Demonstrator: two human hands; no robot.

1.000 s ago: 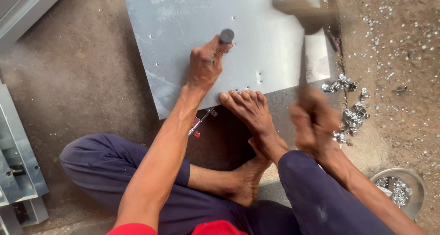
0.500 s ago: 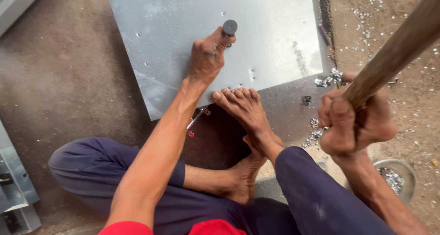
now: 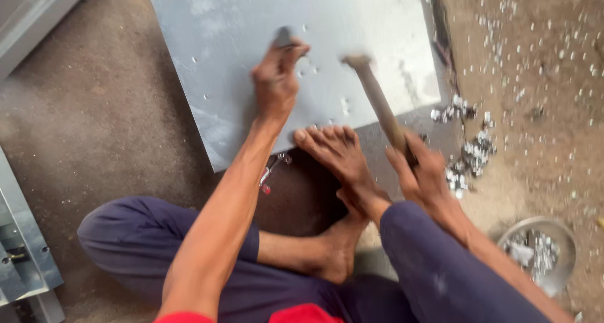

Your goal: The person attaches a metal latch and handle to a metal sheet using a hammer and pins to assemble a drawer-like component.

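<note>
Clearly grey metal sheet (image 3: 239, 58), flat, hole-dotted

Metal workshop — sheet metal (image 3: 251, 58), scraps (image 3: 469, 156).

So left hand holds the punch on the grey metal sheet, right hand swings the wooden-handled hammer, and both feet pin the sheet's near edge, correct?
Not quite. In the head view only one bare foot rests at the near edge of the flat grey metal sheet; the other is tucked back under the leg. The left hand does hold the dark metal punch, and the right hand swings the wooden-handled hammer.
</note>
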